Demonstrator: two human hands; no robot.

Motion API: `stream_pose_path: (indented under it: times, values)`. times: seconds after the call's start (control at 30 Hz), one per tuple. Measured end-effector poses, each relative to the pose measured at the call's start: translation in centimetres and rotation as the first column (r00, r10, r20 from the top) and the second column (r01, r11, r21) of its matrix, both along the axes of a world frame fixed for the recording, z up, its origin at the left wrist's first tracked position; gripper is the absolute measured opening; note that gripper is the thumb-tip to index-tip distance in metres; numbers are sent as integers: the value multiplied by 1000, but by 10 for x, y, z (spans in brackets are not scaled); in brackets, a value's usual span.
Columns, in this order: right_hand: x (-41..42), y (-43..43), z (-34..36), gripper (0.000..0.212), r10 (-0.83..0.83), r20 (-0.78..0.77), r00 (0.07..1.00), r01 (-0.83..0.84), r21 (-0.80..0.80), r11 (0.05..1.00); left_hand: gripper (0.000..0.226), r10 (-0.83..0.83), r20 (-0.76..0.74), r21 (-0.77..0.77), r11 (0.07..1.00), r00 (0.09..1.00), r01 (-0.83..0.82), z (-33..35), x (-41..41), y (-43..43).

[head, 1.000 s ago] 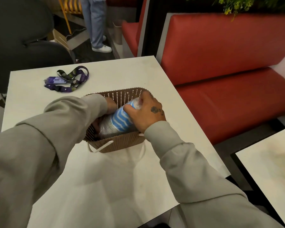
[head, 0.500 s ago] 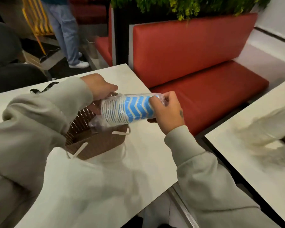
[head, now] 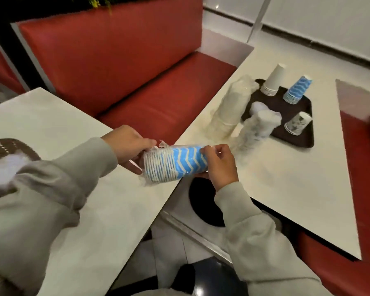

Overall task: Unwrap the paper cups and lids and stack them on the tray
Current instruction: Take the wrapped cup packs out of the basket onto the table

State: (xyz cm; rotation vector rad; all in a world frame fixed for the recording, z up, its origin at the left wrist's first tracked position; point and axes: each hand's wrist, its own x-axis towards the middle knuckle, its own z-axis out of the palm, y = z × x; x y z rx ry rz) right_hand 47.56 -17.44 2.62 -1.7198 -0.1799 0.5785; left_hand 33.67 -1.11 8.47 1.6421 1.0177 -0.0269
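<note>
Sleeve of blue zigzag cups (head: 175, 163): wrapped, held level over gap between counters (head: 286, 189), well apart from tray (head: 303, 135). Left hand (head: 128, 146) fingers pinching torn wrap (head: 161, 144) at rim end; right hand (head: 220, 165) fingers curled round base end. Risk: wrap splitting abruptly, nested cups sliding out into dark opening (head: 205, 204) below.

Cup stack (head: 175, 163) was printed paper, sheathed in thin, clear, crinkled plastic film. Tray (head: 305, 138) appeared dark brown plastic, smooth, faintly sheened. Table top (head: 286, 189) was white, smooth, glossy. Bench (head: 137, 71) upholstery looked leather-like, semi-gloss. Sleeve (head: 51, 199) was grey matt cloth
</note>
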Motion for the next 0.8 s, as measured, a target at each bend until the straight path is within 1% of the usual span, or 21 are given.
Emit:
stream_pose_path:
  times: [0.1, 0.2, 0.27, 0.3, 0.33, 0.37, 0.4, 0.43, 0.47, 0.57, 0.7, 0.8]
  values:
    - [29, -40, -4, 28, -80, 9, 997, 80, -6, 997, 34, -102, 9, -65, 993, 995, 102, -15, 37, -28]
    - [55, -72, -7, 28, -142, 44, 989, 143, -14, 990, 39, -218, 12, -56, 974, 976, 218, -26, 70, -55]
    - [74, -92, -5, 24, -175, 90, 980, 179, -39, 983, 43, -318, 19, -49, 947, 948, 318, -31, 91, -73]
    - [82, -99, -2, 23, -187, 112, 976, 193, -45, 980, 46, -370, 19, -23, 929, 929, 371, -34, 99, -80]
    - [92, -108, 2, 23, -198, 139, 970, 207, -48, 977, 53, -428, 5, 34, 903, 904, 427, -36, 109, -89]
    - [100, -115, 6, 24, -207, 173, 963, 219, -53, 974, 65, -478, -10, 107, 873, 879, 476, -39, 118, -96]
    - [108, -121, 11, 24, -208, 213, 955, 226, -67, 972, 79, -511, -36, 177, 842, 859, 509, -43, 129, -104]
    - [116, -127, 15, 23, -201, 249, 947, 229, -89, 969, 88, -526, -55, 230, 820, 848, 524, -49, 140, -111]
    - [123, -131, 19, 24, -187, 282, 941, 227, -117, 967, 91, -532, -71, 269, 804, 844, 530, -54, 149, -119]
    - [142, -142, 30, 29, -106, 398, 911, 201, -206, 958, 82, -516, -64, 349, 790, 854, 504, -70, 178, -142]
    - [155, -148, 33, 32, 48, 539, 841, 161, -335, 928, 67, -466, -9, 376, 819, 885, 434, -93, 206, -160]
    - [159, -147, 26, 36, 163, 620, 767, 138, -408, 902, 49, -465, -50, 455, 777, 884, 434, -103, 222, -166]
